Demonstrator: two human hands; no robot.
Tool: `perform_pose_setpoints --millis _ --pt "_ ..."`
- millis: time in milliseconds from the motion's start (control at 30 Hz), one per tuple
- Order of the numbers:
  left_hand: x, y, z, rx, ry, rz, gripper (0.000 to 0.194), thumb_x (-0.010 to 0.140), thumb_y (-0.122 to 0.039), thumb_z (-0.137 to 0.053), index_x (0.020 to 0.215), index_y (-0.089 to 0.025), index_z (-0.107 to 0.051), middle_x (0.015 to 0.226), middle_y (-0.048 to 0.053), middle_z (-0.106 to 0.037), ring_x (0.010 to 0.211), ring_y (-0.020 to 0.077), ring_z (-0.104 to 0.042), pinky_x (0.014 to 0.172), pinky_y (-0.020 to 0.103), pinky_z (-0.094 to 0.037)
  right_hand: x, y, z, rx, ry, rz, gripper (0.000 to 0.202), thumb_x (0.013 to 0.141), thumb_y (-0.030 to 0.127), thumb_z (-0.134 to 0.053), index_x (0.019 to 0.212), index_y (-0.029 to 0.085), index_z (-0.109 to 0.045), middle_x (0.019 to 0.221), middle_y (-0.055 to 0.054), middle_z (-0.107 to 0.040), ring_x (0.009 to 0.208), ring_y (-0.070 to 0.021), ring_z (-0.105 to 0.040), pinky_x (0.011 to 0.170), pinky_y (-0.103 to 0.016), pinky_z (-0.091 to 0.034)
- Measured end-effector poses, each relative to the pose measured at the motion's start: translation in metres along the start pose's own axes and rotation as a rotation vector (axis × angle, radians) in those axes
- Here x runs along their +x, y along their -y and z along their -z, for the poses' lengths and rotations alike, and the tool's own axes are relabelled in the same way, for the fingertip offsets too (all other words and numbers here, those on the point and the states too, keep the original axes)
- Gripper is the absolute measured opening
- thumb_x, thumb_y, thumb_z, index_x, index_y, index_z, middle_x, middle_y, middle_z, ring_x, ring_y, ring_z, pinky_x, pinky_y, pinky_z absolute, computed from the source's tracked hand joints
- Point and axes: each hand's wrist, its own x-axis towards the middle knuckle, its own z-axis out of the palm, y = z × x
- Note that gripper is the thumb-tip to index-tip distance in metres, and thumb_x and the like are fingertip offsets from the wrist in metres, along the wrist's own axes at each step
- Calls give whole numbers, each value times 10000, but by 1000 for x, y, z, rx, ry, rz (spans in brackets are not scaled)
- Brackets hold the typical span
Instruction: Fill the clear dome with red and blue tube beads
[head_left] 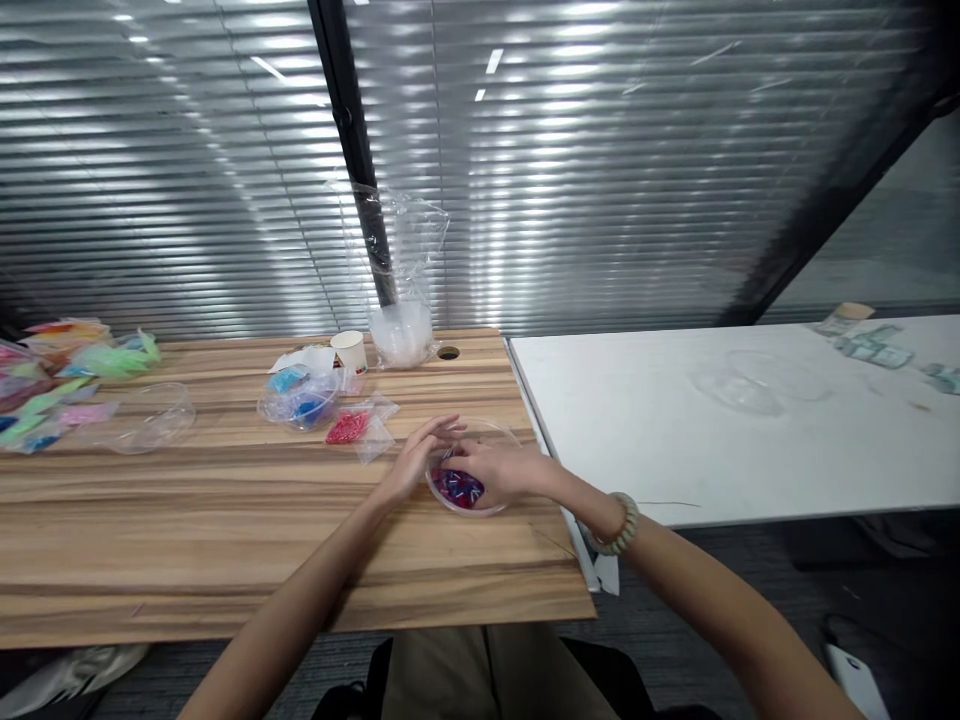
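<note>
Near the right end of the wooden table stands a clear round bowl (480, 512) with small dark red, blue and purple pieces (459, 488) in it. My left hand (421, 450) rests at the bowl's left rim, fingers stretched out towards its far side. My right hand (491, 470) reaches into the bowl from the right, its fingers down among the pieces; whatever they hold is hidden. A bracelet sits on my right wrist. Left of the bowl lies a small clear bag of red pieces (347, 427).
Further left are a clear bowl with blue bags (304, 400), a paper cup (349, 352), a plastic bag with white contents (403, 333), another clear container (157, 420) and colourful bags (112, 358). A white table (675, 440) adjoins on the right, bearing clear lids.
</note>
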Motion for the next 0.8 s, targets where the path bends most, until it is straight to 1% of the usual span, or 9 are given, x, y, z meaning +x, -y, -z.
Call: perform_pose_setpoints --millis 67,167,300,433,500,567,633,700,800 --pt "1 3 1 -21 -7 0 384 808 -249 -444 1159 -140 -554 1160 116 -611 1078 255 -561 963 414 -392 7 6 -9 -14 3 -35 486 713 286 -657 1161 129 -556 1219 -193 -507 1032 -305 -526 839 -401 -437" --pt "2 7 3 -30 -19 0 386 788 -231 -461 1150 -139 -560 1144 115 -623 1093 253 -553 988 413 -365 19 9 -20 74 -41 -20 283 745 97 -557 1021 96 -617 1084 -167 -592 929 -239 -568 765 -319 -454" --pt "2 4 3 -17 -8 11 403 788 -241 -449 1165 -137 -549 1156 121 -615 1068 256 -568 965 421 -388 27 1 -25 176 -36 22 315 718 -21 -461 926 117 -654 914 -85 -666 804 -168 -590 694 -244 -433" --pt "1 -5 2 85 -38 -8 404 769 -230 -445 1136 -124 -578 1155 122 -614 1088 257 -552 982 412 -379 22 -10 -13 157 -100 26 336 749 15 -444 930 177 -676 947 -55 -674 791 -162 -599 674 -248 -433" --pt "1 -9 3 155 -60 -24 398 759 -209 -442 1117 -132 -598 1175 111 -605 1112 255 -532 996 403 -369 17 -14 -3 169 -161 55 338 764 33 -452 967 192 -672 1029 -52 -658 899 -180 -594 758 -275 -440" --pt "2 -10 6 199 -98 -44 397 749 -186 -443 1109 -148 -606 1212 96 -583 1143 254 -507 995 398 -374 12 -16 6 220 -231 106 384 777 32 -451 1070 204 -630 1147 -50 -611 1041 -185 -550 864 -305 -423" --pt "5 -9 11 200 -138 -63 403 747 -179 -439 1115 -160 -602 1244 86 -560 1163 255 -489 978 399 -393 8 -18 12 256 -306 127 410 788 38 -462 1141 207 -583 1210 -53 -573 1115 -181 -510 930 -333 -395" --pt "7 -7 16 164 -161 -77 415 760 -196 -432 1148 -165 -578 1252 88 -551 1150 254 -501 952 407 -415 7 -21 13 263 -392 122 410 790 50 -489 1164 204 -560 1216 -59 -566 1124 -182 -502 947 -352 -384" --pt "10 -5 21 97 -195 -101 433 783 -238 -428 1196 -161 -533 1224 102 -569 1093 247 -547 932 423 -425 11 -29 8 237 -517 87 380 779 69 -542 1138 192 -565 1154 -69 -594 1046 -185 -542 877 -336 -420"
